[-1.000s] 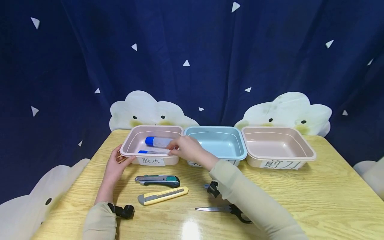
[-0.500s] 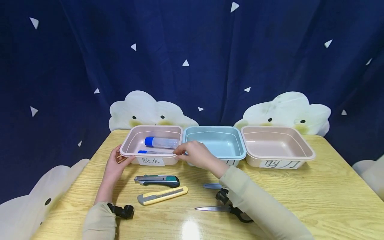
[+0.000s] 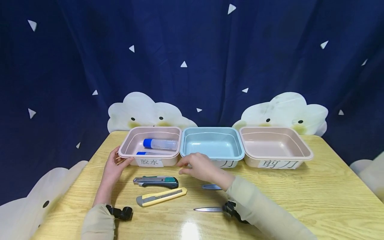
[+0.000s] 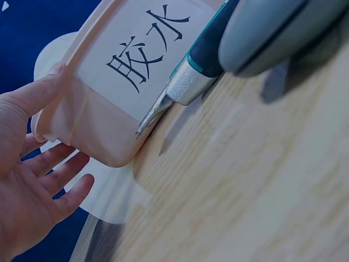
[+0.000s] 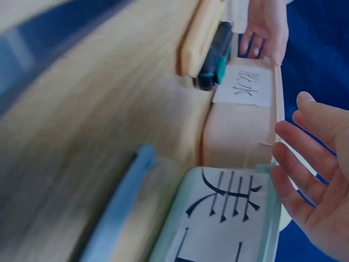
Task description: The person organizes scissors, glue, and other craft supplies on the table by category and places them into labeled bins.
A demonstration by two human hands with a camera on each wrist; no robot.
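Note:
My left hand (image 3: 115,166) holds the front left corner of a pink plastic bin (image 3: 169,160) with a white label; its thumb lies at the front rim and the fingers are at the left side. Inside that bin lie a large blue-capped glue tube (image 3: 162,144) and a second blue-capped item (image 3: 151,153), partly hidden by the front wall. Nothing is in my right hand (image 3: 202,166), its fingers loosely bent in front of the light blue bin (image 3: 213,157). In the right wrist view, its fingertips (image 5: 283,172) overlap the blue bin's rim.
A second pink bin (image 3: 279,158) stands at the right of the row. On the table lie a dark green utility knife (image 3: 157,181), a yellow utility knife (image 3: 162,197), a blue-grey item (image 3: 211,187) and scissors (image 3: 210,209), the latter two partly under my right arm.
My right hand has come out of the left pink bin and moved right and toward me, leaving the glue tube lying there. My left hand stays at the bin's corner.

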